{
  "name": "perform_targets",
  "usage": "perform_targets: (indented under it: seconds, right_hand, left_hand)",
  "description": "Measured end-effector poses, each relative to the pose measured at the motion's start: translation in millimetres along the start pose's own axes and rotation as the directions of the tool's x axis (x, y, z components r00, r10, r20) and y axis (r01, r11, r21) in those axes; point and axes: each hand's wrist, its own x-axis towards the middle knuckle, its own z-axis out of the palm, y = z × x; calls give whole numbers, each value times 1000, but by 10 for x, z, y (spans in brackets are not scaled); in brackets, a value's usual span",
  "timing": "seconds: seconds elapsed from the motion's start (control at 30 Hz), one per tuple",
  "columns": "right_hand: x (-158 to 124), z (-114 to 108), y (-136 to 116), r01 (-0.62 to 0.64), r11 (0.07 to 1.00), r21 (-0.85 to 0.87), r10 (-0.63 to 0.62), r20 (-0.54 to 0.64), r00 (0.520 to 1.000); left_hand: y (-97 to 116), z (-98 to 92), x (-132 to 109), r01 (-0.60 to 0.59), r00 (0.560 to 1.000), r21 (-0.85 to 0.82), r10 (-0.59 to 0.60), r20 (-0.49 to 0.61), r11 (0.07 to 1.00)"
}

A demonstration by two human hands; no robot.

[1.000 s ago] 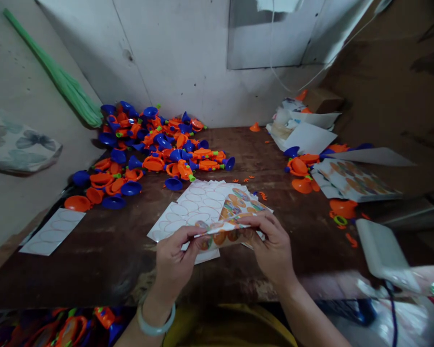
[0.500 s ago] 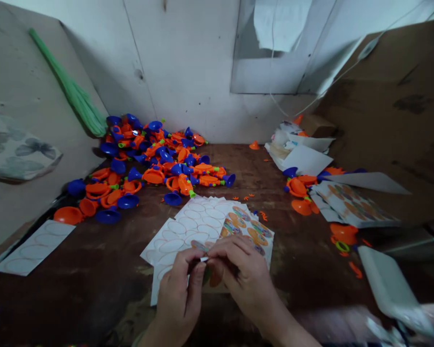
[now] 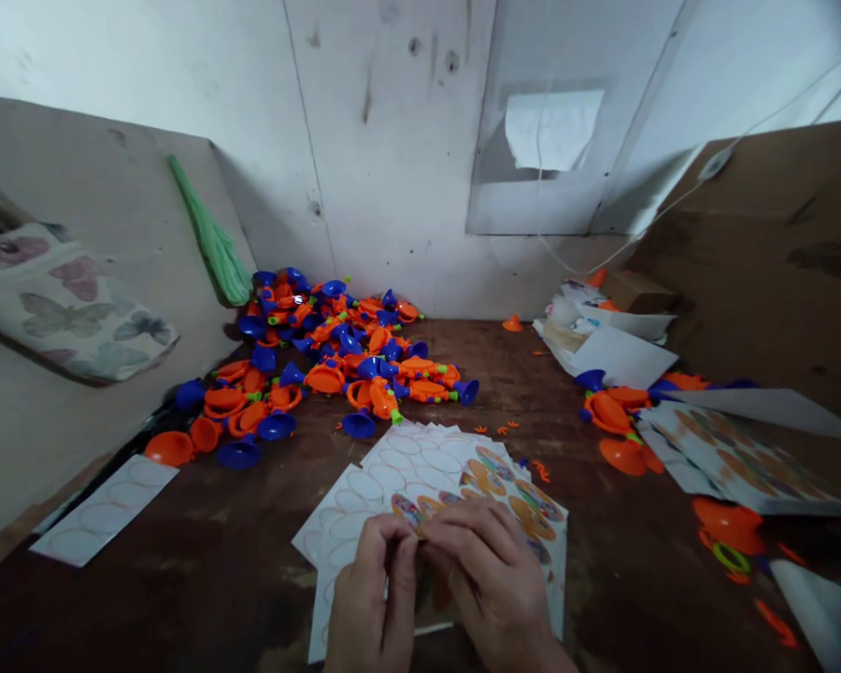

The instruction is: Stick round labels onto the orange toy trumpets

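Observation:
My left hand (image 3: 375,594) and my right hand (image 3: 487,579) meet at the bottom middle, fingers pinched together on a sticker sheet (image 3: 515,500) printed with round coloured stickers. It lies on a fan of used white backing sheets (image 3: 392,467) with empty oval outlines, on the dark wooden table (image 3: 203,570). Just above my fingertips a round sticker (image 3: 405,509) shows. Farther back on the left lies a pile of orange and blue toy trumpets (image 3: 322,360).
A single used backing sheet (image 3: 102,509) lies at the left edge. More toy trumpets (image 3: 613,416) and full sticker sheets (image 3: 735,458) sit at the right, with papers and a cardboard box (image 3: 637,292) behind. A butterfly-print cushion (image 3: 66,313) and a green bundle (image 3: 214,238) lean on the left wall.
My hands have come together and lowered the sticker sheet from a raised hold onto the stack. The camera has tilted up, showing more wall.

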Motion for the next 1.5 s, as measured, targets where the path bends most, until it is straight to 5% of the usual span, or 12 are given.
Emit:
perform_targets:
  seconds: [0.17, 0.3, 0.4, 0.47, 0.53, 0.67, 0.83, 1.1, 1.23, 1.37, 1.43, 1.5]
  right_hand:
    - [-58, 44, 64, 159, 984, -76, -161, -20, 987]
    - [-134, -72, -59, 234, 972, -28, -230, 99, 968]
    - [-186, -270, -201, 324, 942, 88, -336, 258, 906]
    - [-176, -376, -245, 286, 952, 111, -306, 251, 918]
    - [-122, -402, -230, 142, 989, 31, -146, 173, 974]
    - [-6, -212, -104, -91, 990, -111, 102, 104, 989]
    - [-99, 63, 2, -72, 997, -21, 72, 30, 997]
    - [-300, 176, 292, 133, 991, -20, -133, 18, 991]
    - [-344, 95, 87, 180, 983, -34, -173, 151, 973]
    - [-335, -127, -127, 219, 930, 295, -333, 424, 842]
    - [-197, -164, 87, 128, 952, 280, -242, 424, 873]
    - [47, -110, 572, -79, 995, 62, 66, 191, 979]
  left_hand:
    - [82, -137, 117, 139, 983, -133, -121, 139, 981]
    - [56, -218, 230, 180, 984, -133, -181, 7, 975]
    - [-60, -288, 329, 246, 967, -179, -254, -25, 953]
    - [-141, -323, 368, 256, 964, -215, -265, -10, 942]
    - [-185, -334, 369, 223, 974, -227, -226, 10, 948]
    - [-148, -295, 312, 143, 990, -199, -139, 30, 970]
    - [-94, -241, 287, 207, 978, -262, -202, 45, 943]
    - [-244, -223, 269, 403, 911, -482, -391, 132, 778]
    - [-498, -234, 358, 396, 908, -317, -316, 276, 862]
    - [-844, -188, 657, 250, 884, 2, -229, 408, 968]
    - [-950, -196, 761, 180, 898, 30, -177, 404, 983]
    - [-991, -253, 737, 80, 918, 90, -109, 381, 993]
